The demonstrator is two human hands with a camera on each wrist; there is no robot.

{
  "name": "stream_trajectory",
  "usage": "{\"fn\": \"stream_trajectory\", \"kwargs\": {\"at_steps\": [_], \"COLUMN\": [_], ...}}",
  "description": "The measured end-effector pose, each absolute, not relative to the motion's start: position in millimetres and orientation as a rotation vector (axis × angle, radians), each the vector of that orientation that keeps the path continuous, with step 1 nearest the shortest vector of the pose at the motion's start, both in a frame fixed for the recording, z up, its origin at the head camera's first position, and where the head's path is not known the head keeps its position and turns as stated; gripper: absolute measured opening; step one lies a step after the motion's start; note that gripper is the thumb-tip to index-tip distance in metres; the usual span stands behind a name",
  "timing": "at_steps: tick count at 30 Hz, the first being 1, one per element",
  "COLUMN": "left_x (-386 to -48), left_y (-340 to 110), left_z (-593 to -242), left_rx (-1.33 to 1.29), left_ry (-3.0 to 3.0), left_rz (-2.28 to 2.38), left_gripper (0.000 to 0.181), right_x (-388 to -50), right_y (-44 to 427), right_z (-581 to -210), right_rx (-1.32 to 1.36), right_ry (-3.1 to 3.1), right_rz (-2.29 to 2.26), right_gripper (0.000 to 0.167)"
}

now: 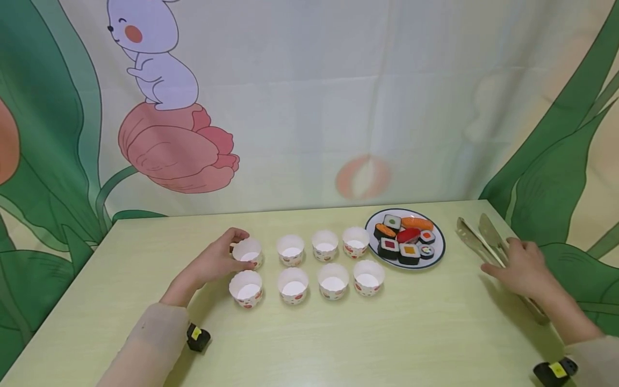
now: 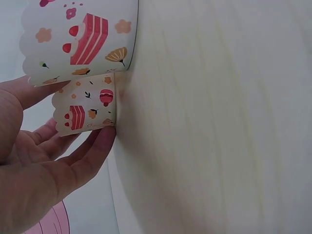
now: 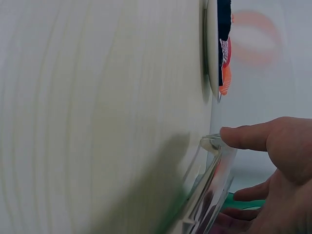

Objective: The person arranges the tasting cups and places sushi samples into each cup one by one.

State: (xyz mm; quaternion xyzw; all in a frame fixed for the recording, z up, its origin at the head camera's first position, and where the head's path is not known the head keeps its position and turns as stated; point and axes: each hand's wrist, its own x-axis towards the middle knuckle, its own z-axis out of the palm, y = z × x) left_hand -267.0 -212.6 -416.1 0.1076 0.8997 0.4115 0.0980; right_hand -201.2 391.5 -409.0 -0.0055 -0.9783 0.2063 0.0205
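My left hand holds the back-left white paper cup at the table's left-centre, thumb in front and fingers behind. The left wrist view shows the left hand around this printed cup, with the front-left cup nearer the camera. At the table's right, my right hand is spread over metal tongs, whose two arms stand apart. From the right wrist, the thumb of the right hand appears at the edge of the tongs, the other fingers beyond them.
Further cups stand in two rows, including a front-right cup and a back-right cup. Beside them, a blue-rimmed plate bears several sushi pieces. A printed curtain hangs behind the table.
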Motion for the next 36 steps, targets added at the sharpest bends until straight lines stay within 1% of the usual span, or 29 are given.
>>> {"fn": "stream_trajectory", "kwargs": {"at_steps": [4,8,15,21,24,31,36], "left_x": [-267,-267,-267,-268,-268,-268,-268], "left_y": [-212,-212,-213,-213,-214,-216,-217], "left_z": [-416,-416,-415,-416,-417,-416,-415], "left_rx": [0.321,0.316,0.324,0.338,0.333,0.327,0.332], "left_ry": [2.664,2.666,2.672,2.680,2.681,2.673,2.672], "left_rz": [1.210,1.197,1.185,1.175,1.171,1.158,1.166], "left_gripper": [0.075,0.073,0.072,0.070,0.069,0.070,0.070], "right_x": [-201,-202,-202,-203,-203,-204,-204], "right_y": [398,403,410,414,415,415,414], "right_z": [-409,-407,-405,-407,-407,-408,-407], "right_rx": [0.008,0.044,0.028,-0.001,0.007,0.041,0.084], "right_ry": [-3.075,-3.124,-3.172,-3.181,-3.172,-3.126,-3.087], "right_rz": [0.602,0.586,0.654,0.649,0.648,0.635,0.622], "right_gripper": [0.086,0.078,0.052,0.041,0.042,0.051,0.049]}}
